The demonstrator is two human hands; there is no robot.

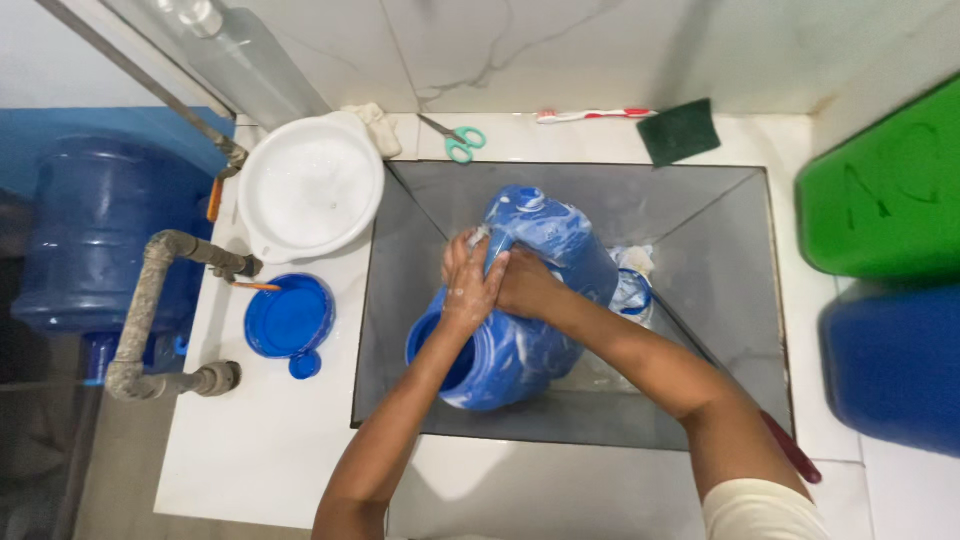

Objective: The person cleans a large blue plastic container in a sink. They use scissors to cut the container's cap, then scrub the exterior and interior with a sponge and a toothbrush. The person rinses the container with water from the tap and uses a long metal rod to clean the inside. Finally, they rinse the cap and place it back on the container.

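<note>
Hands meet on a soapy blue jug [520,320] tipped on its side in the grey sink [400,300], mouth near-left for access. Left hand [468,285] closes over the handle to steady it; right hand [527,285] grips beside it. Blue lid [288,318] rests left on the counter [260,440], white basin [310,188] farther.

Count, as I look down: two hands of mine, left hand [468,285] and right hand [528,285], both at frame centre. One soapy blue jug [530,330] in one grey sink [700,240]. One blue lid [288,318], left of centre. One white basin [310,185], upper left. One large blue water bottle [90,235], far left. One pair of scissors [455,138], one toothbrush [590,116], one green scouring pad [680,130], all along the top. Two bins at right: one green bin [885,195], one blue bin [890,365].
</note>
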